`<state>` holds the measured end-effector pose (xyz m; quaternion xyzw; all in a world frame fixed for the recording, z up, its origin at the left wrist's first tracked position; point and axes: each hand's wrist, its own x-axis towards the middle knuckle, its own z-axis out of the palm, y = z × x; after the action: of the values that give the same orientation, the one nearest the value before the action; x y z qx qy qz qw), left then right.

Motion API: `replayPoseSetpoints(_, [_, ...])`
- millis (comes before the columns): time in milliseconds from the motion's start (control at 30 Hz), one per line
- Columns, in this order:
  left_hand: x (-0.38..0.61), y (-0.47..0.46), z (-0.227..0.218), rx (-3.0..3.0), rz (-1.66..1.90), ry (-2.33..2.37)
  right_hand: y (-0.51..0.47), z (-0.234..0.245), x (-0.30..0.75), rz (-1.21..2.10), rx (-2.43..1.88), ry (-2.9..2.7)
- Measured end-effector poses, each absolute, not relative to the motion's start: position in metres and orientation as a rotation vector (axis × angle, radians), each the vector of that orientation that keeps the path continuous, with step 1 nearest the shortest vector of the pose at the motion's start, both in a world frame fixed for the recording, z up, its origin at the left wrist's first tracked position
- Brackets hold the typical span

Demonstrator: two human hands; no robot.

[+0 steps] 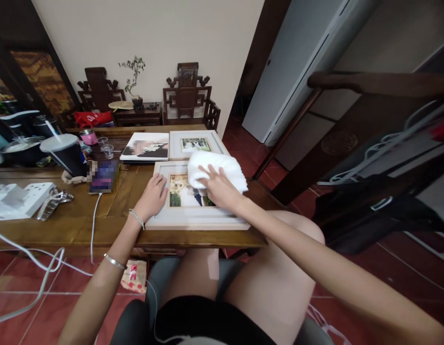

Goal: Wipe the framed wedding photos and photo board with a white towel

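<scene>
A light wooden picture frame (198, 226) with a wide pale mat and a photo inside lies flat at the table's front edge. My left hand (154, 195) rests palm down on its left edge, fingers stretched out along it. Over the upper right of the photo, my right hand (218, 187) grips a folded white towel (222, 165) and presses it on the frame; part of the photo is hidden beneath. Directly behind lies a second, similar picture frame (175, 143). To its left is a stack of flat picture panels (150, 143).
On the table (128, 191) to the left are a phone (104, 176) on a charging cable, a lidded dark cup (65, 153) with a straw, small clear cups (107, 151), a pink cup (88, 137) and a white power strip (35, 199). A wooden chair (187, 93) stands beyond.
</scene>
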<state>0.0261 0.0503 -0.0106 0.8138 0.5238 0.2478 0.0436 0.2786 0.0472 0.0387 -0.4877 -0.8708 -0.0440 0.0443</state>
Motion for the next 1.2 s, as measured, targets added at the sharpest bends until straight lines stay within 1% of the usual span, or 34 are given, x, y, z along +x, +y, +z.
replayPoseSetpoints(100, [0.027,0.049,-0.009,2.469,0.742,1.629,0.087,0.039,0.272,-0.185,-1.549,-2.631])
replayPoseSetpoints(200, [0.028,0.048,-0.008,2.450,0.743,1.644,0.090,0.040,0.266,-0.157,-1.565,-2.692])
replayPoseSetpoints(333, [0.029,0.048,-0.009,2.450,0.763,1.642,0.039,0.050,0.269,-0.009,-1.509,-2.834])
replayPoseSetpoints(500, [0.030,0.048,-0.010,2.474,0.732,1.661,-0.042,0.088,0.284,0.356,-1.338,-3.008])
replayPoseSetpoints(600, [0.030,0.049,-0.010,2.506,0.699,1.668,-0.064,0.096,0.283,0.435,-1.226,-2.981])
replayPoseSetpoints(733, [0.027,0.051,-0.009,2.571,0.659,1.625,-0.046,0.070,0.274,0.362,-1.259,-2.860])
replayPoseSetpoints(867, [0.025,0.051,-0.006,2.569,0.598,1.625,0.018,0.042,0.277,0.086,-1.392,-2.679])
replayPoseSetpoints(1033, [0.025,0.049,-0.005,2.539,0.602,1.624,0.094,0.040,0.282,-0.069,-1.466,-2.582])
replayPoseSetpoints(1100, [0.025,0.049,-0.006,2.522,0.642,1.623,0.101,0.040,0.278,-0.072,-1.488,-2.628])
replayPoseSetpoints(1200, [0.025,0.049,-0.007,2.509,0.679,1.622,0.079,0.041,0.272,-0.023,-1.474,-2.726])
